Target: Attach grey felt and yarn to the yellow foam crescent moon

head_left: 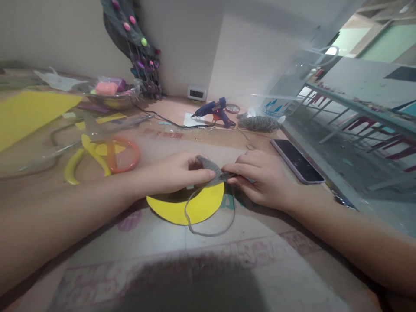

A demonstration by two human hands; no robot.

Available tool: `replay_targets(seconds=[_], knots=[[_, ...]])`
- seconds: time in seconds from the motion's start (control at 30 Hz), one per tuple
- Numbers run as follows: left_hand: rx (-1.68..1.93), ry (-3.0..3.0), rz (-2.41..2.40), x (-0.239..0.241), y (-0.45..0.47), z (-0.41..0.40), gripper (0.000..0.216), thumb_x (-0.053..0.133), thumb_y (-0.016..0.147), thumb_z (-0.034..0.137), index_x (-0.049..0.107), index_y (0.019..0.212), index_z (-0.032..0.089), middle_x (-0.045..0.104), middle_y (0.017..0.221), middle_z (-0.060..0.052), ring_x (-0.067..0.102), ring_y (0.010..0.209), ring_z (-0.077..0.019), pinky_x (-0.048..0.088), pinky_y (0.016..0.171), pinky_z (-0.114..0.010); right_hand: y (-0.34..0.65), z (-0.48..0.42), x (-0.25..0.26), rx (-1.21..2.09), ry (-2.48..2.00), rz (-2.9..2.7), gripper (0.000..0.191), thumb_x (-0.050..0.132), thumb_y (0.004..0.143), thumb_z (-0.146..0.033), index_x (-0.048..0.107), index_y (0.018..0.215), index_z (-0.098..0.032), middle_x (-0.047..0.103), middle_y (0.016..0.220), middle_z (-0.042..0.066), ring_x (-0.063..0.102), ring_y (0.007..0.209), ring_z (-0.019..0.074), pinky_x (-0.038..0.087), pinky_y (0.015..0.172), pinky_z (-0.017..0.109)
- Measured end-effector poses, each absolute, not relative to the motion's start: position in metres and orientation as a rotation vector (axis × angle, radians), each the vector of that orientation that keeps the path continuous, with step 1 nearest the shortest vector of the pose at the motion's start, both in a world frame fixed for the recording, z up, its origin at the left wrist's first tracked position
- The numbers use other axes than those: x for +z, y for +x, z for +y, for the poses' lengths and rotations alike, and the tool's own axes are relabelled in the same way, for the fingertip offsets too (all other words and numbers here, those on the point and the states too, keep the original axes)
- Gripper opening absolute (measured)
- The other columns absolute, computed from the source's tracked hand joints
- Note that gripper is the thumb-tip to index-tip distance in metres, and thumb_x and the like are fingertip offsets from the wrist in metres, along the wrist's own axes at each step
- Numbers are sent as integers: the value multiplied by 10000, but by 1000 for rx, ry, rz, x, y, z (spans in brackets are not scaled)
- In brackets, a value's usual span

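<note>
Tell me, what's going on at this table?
A person is working with both bare hands at a craft table. The left hand holds a yellow paper shape where grey cord covers its top edge, and the right hand pinches that cord beside it; the loose end loops over the table. Scissors lie to the left, a blue glue gun and a phone farther back.

Mid-frame, a paper disc lies under both hands; scissors left, phone right, glue gun above.
</note>
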State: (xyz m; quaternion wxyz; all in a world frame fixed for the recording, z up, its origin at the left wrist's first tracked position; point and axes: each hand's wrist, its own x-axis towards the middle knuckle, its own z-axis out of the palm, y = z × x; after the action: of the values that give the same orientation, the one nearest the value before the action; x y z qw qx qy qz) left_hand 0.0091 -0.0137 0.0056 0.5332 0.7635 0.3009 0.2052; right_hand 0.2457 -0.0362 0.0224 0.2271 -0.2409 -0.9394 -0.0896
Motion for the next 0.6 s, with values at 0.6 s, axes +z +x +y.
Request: replay_targets(seconds=[0.6], knots=[[452,1861,760,2,7,-12,259,545,885,414,637,903,173,638,801,1,574,728,-134,464,657,-243,242,-37,23,-344,-668,-2622,242,500,954,-259,697,980,-122,641,699,56,525,646,166,334,599,306]])
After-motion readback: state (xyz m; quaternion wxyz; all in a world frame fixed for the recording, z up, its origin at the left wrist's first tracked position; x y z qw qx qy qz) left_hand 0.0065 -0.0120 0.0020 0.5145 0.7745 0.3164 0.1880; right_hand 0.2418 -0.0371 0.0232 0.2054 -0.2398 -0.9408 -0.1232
